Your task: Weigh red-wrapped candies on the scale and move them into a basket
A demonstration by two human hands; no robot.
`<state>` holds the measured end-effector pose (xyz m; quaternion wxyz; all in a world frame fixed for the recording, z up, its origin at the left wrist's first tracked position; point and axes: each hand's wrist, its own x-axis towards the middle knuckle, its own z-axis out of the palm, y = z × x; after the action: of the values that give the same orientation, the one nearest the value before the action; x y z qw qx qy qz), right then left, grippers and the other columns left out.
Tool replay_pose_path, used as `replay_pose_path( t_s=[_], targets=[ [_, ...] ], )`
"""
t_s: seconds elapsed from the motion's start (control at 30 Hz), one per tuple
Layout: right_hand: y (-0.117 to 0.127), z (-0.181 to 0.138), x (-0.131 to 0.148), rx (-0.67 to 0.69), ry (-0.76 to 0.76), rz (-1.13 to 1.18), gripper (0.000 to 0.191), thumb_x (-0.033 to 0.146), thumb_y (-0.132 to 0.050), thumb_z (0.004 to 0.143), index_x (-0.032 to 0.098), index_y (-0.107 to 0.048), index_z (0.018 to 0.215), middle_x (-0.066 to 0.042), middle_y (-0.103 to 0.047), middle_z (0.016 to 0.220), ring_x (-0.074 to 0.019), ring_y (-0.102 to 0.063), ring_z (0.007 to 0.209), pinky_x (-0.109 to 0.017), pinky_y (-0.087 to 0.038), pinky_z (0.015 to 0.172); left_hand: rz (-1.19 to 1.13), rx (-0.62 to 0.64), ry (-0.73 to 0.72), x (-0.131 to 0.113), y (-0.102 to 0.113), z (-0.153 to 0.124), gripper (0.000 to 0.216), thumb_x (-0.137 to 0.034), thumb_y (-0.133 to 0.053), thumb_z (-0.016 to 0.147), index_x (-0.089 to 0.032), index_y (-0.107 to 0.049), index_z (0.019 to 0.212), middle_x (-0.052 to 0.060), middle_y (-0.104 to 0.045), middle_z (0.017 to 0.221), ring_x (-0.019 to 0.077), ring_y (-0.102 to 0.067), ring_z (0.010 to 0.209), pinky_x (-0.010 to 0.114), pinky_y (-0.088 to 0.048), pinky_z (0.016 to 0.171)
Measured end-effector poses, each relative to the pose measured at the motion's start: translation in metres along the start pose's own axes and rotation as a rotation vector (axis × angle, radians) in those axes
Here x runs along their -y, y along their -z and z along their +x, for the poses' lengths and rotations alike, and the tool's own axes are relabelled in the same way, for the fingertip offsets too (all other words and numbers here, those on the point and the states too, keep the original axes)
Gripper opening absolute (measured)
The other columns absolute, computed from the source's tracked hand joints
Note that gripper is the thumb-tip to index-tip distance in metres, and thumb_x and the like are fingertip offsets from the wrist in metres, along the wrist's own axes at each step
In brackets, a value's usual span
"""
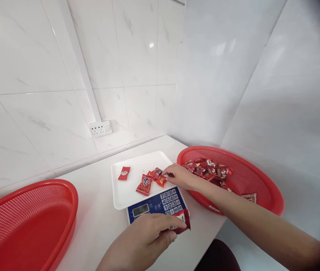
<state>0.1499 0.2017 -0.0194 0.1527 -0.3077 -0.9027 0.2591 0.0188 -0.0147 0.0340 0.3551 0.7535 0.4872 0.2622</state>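
My left hand (151, 235), low in front of the scale, is closed on a red and white snack packet (181, 220) between thumb and fingers. My right hand (181, 176) reaches over the right edge of a white tray (131, 195), its fingers bent around a small dark red packet (171, 175) that they partly hide. Beside those fingertips lie an orange-red packet (161, 181) and a larger red snack packet (144, 185). Apart from them, a small red packet (124, 173) rests on the tray's left side. The tray sits on a blue digital scale (155, 203), its keypad and display facing me.
To the right, a red plastic basket (273, 192) holds many red snack packets (207, 167). Another red basket (73, 203) stands at the left of the white table (92, 210). Tiled walls with a power socket (100, 128) close off the back.
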Motion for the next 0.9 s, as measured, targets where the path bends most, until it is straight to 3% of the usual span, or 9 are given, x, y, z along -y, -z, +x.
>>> replay_pose_path(
  t_s=[0.13, 0.3, 0.43, 0.53, 0.73, 0.9],
  targets=[
    [-0.006, 0.000, 0.010, 0.107, 0.127, -0.111, 0.042, 0.003, -0.058, 0.068, 0.025, -0.071, 0.101, -0.004, -0.067, 0.111, -0.0245, -0.052, 0.109, -0.036, -0.037, 0.097, 0.019, -0.003, 0.005, 0.000, 0.000, -0.001, 0.032, -0.022, -0.041, 0.090, -0.029, -0.060, 0.115, -0.001, -0.068, 0.104, 0.0128, -0.062, 0.087, 0.020, -0.044, 0.078],
    [-0.006, 0.001, 0.014, 0.114, 0.128, -0.214, 0.024, 0.010, -0.059, 0.075, 0.021, -0.071, 0.093, -0.008, -0.067, 0.101, -0.0253, -0.053, 0.103, -0.036, -0.040, 0.091, 0.022, -0.012, 0.026, 0.000, 0.001, -0.002, 0.031, -0.024, -0.040, 0.091, -0.029, -0.060, 0.115, -0.001, -0.068, 0.106, 0.0133, -0.062, 0.087, 0.021, -0.045, 0.076],
    [0.004, -0.003, 0.013, 0.033, 0.034, -0.270, 0.021, 0.021, -0.048, 0.088, 0.020, -0.067, 0.096, -0.009, -0.068, 0.101, -0.0242, -0.056, 0.100, -0.032, -0.042, 0.085, 0.035, -0.016, 0.016, -0.001, 0.003, -0.002, 0.031, -0.024, -0.040, 0.091, -0.029, -0.060, 0.115, -0.001, -0.068, 0.107, 0.0136, -0.062, 0.090, 0.021, -0.044, 0.078],
    [0.026, -0.011, 0.005, -0.065, -0.083, -0.314, 0.027, 0.028, -0.038, 0.094, 0.021, -0.064, 0.099, -0.009, -0.068, 0.100, -0.0237, -0.060, 0.094, -0.030, -0.043, 0.076, 0.044, -0.018, 0.004, 0.000, 0.002, -0.002, 0.031, -0.022, -0.040, 0.091, -0.029, -0.059, 0.115, -0.001, -0.068, 0.105, 0.0130, -0.061, 0.089, 0.020, -0.044, 0.077],
    [0.073, -0.038, -0.014, -0.137, -0.340, -0.491, 0.025, 0.026, -0.043, 0.090, 0.016, -0.066, 0.087, -0.017, -0.068, 0.092, -0.0334, -0.060, 0.090, -0.038, -0.043, 0.071, 0.043, -0.014, 0.001, 0.003, -0.001, -0.001, 0.031, -0.023, -0.039, 0.092, -0.029, -0.059, 0.114, -0.002, -0.068, 0.103, 0.0123, -0.061, 0.086, 0.020, -0.043, 0.075],
    [0.054, -0.036, 0.004, -0.043, -0.232, -0.529, 0.025, 0.032, -0.045, 0.090, 0.021, -0.065, 0.099, -0.010, -0.068, 0.101, -0.0263, -0.058, 0.099, -0.031, -0.043, 0.076, 0.036, 0.013, 0.015, 0.003, -0.002, 0.003, 0.029, -0.027, -0.039, 0.093, -0.032, -0.058, 0.114, -0.005, -0.067, 0.107, 0.0119, -0.060, 0.091, 0.020, -0.043, 0.078]
  ],
)
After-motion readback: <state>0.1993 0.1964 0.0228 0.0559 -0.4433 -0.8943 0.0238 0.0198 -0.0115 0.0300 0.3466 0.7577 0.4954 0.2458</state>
